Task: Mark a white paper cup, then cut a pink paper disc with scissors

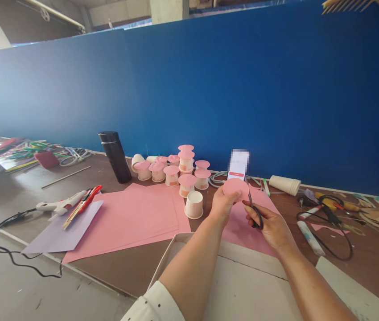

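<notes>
My left hand (224, 203) pinches a round piece of pink paper (234, 189), thumb on top. In my right hand (269, 225) is a pair of scissors with black handles (258, 217); the blades stand at the right edge of the pink circle. Left of my hands, an upturned paper cup (194, 204) has a bare top. Behind it stand several upturned paper cups (187, 186) with pink paper discs on top, some stacked. Pink paper sheets (136, 214) lie on the table to the left, and another pink sheet (243, 227) lies under my hands.
An open shallow box (243, 276) sits in front of me. To the left are a black bottle (116, 156), a glue gun (64, 204), a red utility knife (84, 205) and a lilac sheet (65, 232). A lit phone (238, 162), nested cups (285, 184) and cables (346, 254) lie beyond and right.
</notes>
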Demonstrator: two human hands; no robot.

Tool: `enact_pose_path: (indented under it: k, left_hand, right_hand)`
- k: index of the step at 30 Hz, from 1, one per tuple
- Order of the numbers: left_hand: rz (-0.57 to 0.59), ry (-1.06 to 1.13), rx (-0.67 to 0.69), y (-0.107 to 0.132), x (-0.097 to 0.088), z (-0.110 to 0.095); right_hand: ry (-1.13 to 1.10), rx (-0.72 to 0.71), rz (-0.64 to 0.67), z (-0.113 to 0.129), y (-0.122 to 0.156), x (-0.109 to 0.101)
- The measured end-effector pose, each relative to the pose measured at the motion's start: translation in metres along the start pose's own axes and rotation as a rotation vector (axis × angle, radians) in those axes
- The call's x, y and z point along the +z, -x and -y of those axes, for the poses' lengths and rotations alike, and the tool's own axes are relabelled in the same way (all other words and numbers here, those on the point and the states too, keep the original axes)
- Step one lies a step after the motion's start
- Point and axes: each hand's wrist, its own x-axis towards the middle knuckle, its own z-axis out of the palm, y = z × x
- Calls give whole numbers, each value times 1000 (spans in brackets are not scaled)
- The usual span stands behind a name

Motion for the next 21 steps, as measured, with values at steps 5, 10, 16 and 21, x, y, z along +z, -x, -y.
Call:
enact_pose_path:
  k: [5, 10, 16, 21]
  left_hand:
    - [-37, 33, -62, -1, 0, 0]
    - [-51, 51, -70, -2, 1, -1]
    - [-45, 46, -59, -2, 0, 0]
    - [-54, 58, -56, -3, 1, 1]
  right_hand:
    - [9, 10, 8, -1, 0, -1]
    - [-10, 33, 9, 0, 1, 0]
    - [-21, 41, 9, 2, 1, 0]
    - [-45, 22, 9, 0, 0, 0]
